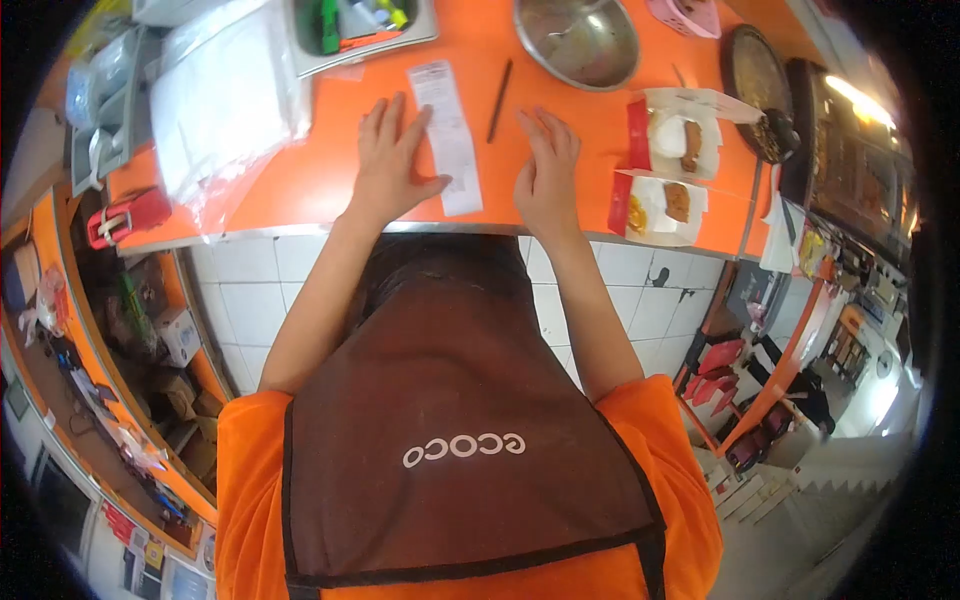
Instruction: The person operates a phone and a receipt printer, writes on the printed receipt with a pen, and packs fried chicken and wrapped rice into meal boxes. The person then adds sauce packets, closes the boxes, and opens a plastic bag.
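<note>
My left hand point(388, 165) rests on the orange counter with its fingers spread. Its fingertips and thumb reach the left edge of a long white printed receipt point(448, 145), which lies flat. My right hand point(549, 170) is on the counter to the right, loosely bent, thumb apart from the fingers, holding nothing. A thin dark stick, perhaps a pencil point(500, 100), lies between the receipt and my right hand. Farther right stand two open red and white food boxes: the upper box point(637, 132) and the lower box point(620, 203) each contain a browned piece of food.
At the back are a metal bowl point(556, 66) and a metal tray point(400, 40) with colourful items. A stack of clear plastic bags point(235, 110), a grey caddy point(128, 125) and a red object point(135, 215) sit left. A dark round pan point(752, 85) lies at the right.
</note>
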### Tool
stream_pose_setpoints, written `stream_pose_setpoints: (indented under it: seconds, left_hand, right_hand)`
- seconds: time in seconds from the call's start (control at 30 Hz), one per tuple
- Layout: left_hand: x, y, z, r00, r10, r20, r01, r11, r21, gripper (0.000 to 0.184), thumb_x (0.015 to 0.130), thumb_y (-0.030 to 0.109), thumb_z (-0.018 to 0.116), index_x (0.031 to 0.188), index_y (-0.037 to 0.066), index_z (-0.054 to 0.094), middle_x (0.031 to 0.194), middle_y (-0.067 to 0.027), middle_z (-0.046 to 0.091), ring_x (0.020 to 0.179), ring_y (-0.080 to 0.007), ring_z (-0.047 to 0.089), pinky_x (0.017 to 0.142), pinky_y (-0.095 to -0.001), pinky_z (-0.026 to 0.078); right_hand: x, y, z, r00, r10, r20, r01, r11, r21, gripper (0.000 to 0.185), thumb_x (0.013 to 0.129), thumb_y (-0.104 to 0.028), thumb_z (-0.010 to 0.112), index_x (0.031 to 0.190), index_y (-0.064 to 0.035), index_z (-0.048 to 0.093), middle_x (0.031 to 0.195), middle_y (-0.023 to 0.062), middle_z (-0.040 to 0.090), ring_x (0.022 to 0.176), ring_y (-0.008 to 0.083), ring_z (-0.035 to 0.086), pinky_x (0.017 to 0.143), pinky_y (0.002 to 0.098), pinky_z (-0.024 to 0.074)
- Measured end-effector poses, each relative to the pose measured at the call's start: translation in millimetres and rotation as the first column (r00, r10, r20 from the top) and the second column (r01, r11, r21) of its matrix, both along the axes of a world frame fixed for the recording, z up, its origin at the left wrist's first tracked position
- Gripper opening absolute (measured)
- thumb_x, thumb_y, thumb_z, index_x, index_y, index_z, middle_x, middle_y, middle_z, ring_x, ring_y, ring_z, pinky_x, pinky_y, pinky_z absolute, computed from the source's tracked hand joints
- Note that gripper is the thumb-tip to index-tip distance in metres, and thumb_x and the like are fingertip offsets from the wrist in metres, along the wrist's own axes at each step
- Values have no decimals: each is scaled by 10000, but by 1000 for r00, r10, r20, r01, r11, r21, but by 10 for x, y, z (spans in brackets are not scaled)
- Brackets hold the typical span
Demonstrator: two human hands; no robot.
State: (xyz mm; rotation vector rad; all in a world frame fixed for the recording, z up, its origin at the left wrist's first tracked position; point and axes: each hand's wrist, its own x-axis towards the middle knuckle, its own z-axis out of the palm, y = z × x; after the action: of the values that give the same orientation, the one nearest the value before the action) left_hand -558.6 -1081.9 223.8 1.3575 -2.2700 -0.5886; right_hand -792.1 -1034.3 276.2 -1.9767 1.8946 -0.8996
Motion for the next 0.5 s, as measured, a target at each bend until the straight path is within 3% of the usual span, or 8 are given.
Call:
stream_pose_setpoints:
  seconds: [0.07, 0.13, 0.2, 0.27, 0.33, 0.37, 0.47, 0.5]
  left_hand:
    - [-121, -74, 8, 999, 41, -33, -43, 997, -66, 921, 671, 323, 894, 1483, 127, 507, 1558, -229, 386, 1425, -478, 320, 1182, -588, 277]
    - [-280, -90, 99, 993, 61, -102, -75, 988, -136, 762, 746, 237, 848, 1433, 107, 548, 1525, -206, 429, 1396, -456, 358, 1163, -559, 319]
    - [-489, -54, 277, 985, 109, -135, -130, 979, -158, 695, 777, 205, 825, 1412, 99, 565, 1521, -195, 432, 1397, -450, 357, 1156, -551, 332]
    - [-808, 8, 536, 974, 83, -213, -116, 982, -148, 581, 827, 160, 784, 1371, 93, 593, 1464, -181, 499, 1354, -411, 432, 1134, -519, 360]
    - [-1178, 75, 726, 940, 7, -342, -44, 994, -99, 549, 853, 127, 765, 1375, 97, 595, 1432, -165, 545, 1332, -370, 479, 1125, -481, 378]
    - [-1428, 131, 959, 926, -38, -375, -5, 994, -113, 403, 882, 106, 737, 1273, 53, 653, 1255, -159, 658, 1182, -326, 605, 1047, -425, 456]
    - [-1989, 358, 1128, 879, -142, -455, 286, 920, 267, 300, 904, 132, 738, 1171, 6, 685, 1089, -146, 712, 1018, -301, 681, 928, -393, 525]
    - [-2160, 408, 1110, 891, -146, -431, 298, 903, 309, 284, 911, 148, 741, 1142, -9, 689, 1060, -145, 716, 969, -285, 692, 887, -378, 539]
  right_hand:
    - [-264, 17, 263, 999, 4, 48, 1, 995, -103, 499, 859, 59, 526, 1337, -63, 601, 1406, 198, 497, 1323, 410, 434, 1129, 511, 344]
    - [-758, 34, 611, 994, -96, -49, 83, 971, -223, 410, 924, -37, 546, 1329, -59, 608, 1371, 197, 544, 1309, 401, 463, 1121, 514, 348]
    - [-1510, 98, 829, 965, -229, -127, 187, 942, -278, 373, 951, -15, 565, 1319, -34, 623, 1351, 156, 613, 1261, 319, 561, 1059, 425, 441]
    - [-2125, 178, 1035, 922, -335, -197, 288, 929, -234, 259, 981, -89, 609, 1211, 4, 682, 1204, 163, 689, 1123, 309, 648, 978, 386, 488]
    - [-2811, 394, 1060, 934, -347, -88, 355, 860, 367, 229, 982, -149, 649, 1117, 24, 713, 1088, 155, 717, 1028, 292, 682, 938, 378, 504]
    - [-3013, 487, 1042, 927, -374, -33, 309, 711, 631, 238, 983, -180, 668, 1071, 33, 729, 1030, 151, 731, 981, 284, 699, 917, 375, 511]
    - [-3171, 829, 812, 946, -185, -265, 316, 697, 644, 330, 955, -315, 698, 957, 10, 762, 868, 131, 729, 793, 271, 710, 745, 412, 541]
    - [-3210, 911, 642, 951, -213, -226, 305, 782, 544, 310, 948, -294, 713, 983, 11, 756, 897, 134, 734, 812, 259, 713, 747, 409, 544]
